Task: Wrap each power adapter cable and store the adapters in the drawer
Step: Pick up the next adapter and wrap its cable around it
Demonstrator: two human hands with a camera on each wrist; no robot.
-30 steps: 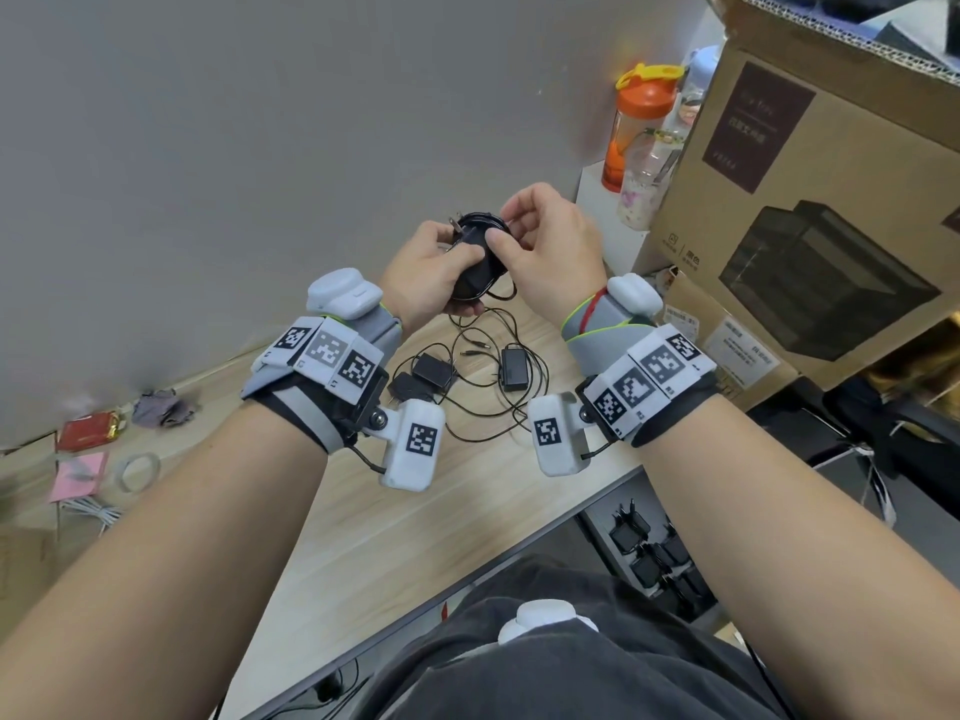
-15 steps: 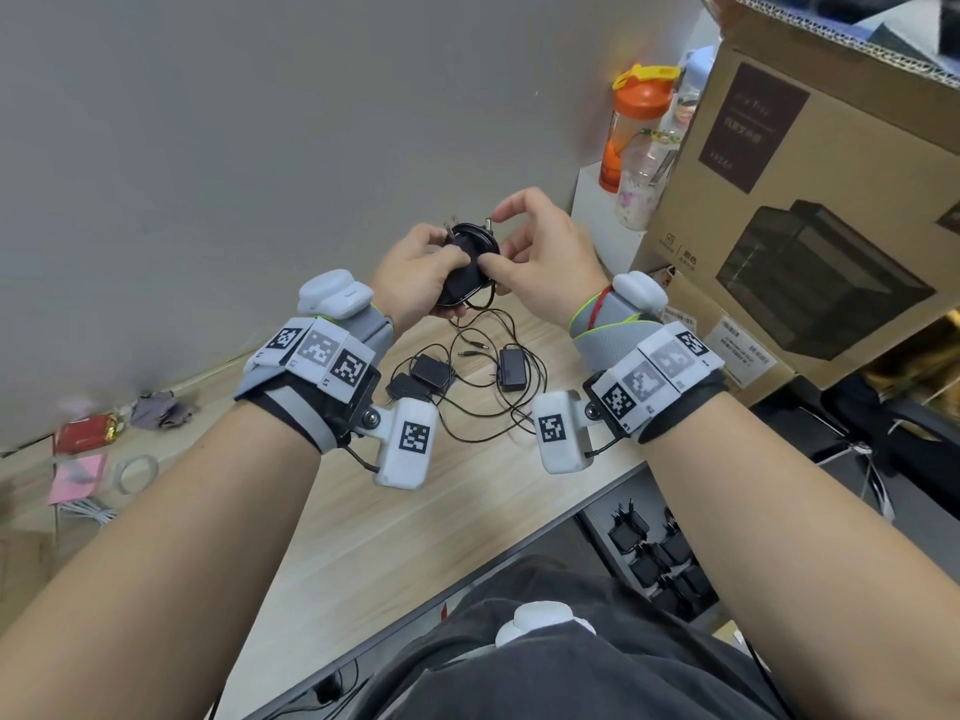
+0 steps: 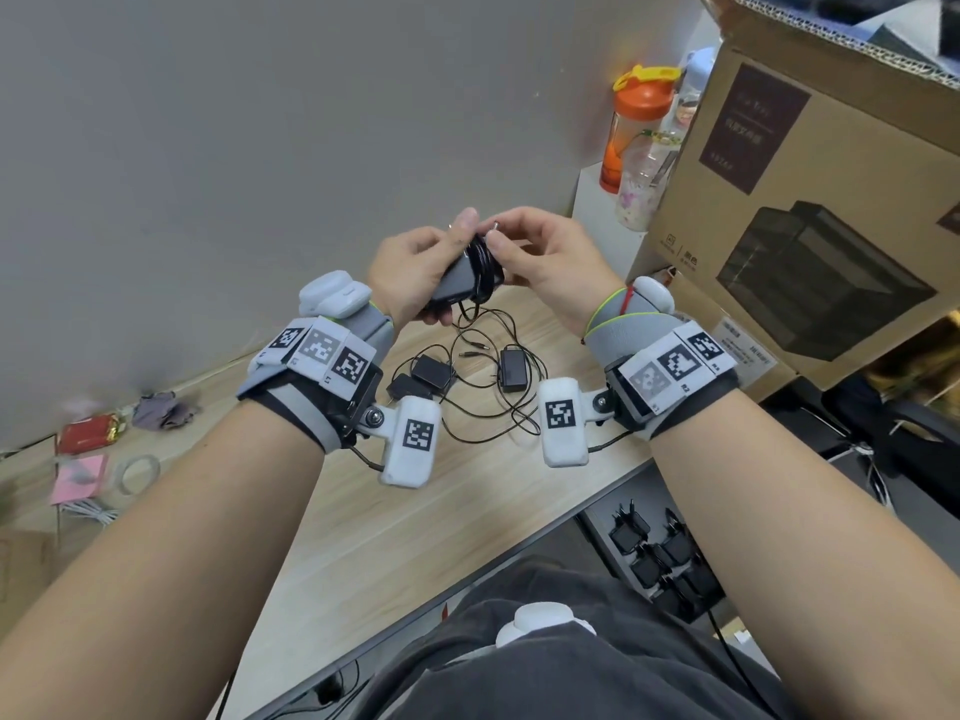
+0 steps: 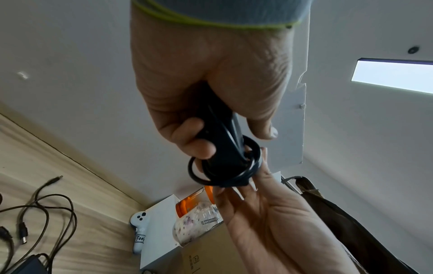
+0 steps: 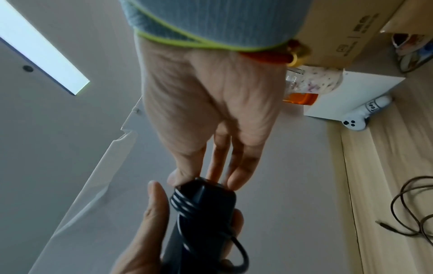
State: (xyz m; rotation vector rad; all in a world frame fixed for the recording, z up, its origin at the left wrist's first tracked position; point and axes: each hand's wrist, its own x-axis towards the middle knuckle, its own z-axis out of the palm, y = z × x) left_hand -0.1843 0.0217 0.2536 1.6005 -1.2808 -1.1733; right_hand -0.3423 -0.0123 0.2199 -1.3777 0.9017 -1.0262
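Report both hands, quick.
Left hand: grips the black adapter.
Right hand: fingertips pinch the cable wound round it.

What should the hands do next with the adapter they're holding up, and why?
Probably tuck the cable's free end under the coils. The left hand grips the adapter, its cable is coiled around it, and the right hand's fingers pinch the metal-tipped end, not yet secured.

Wooden desk [image 3: 415, 522] carries three black adapters [image 3: 511, 370] with tangled cables [image 3: 483, 418].
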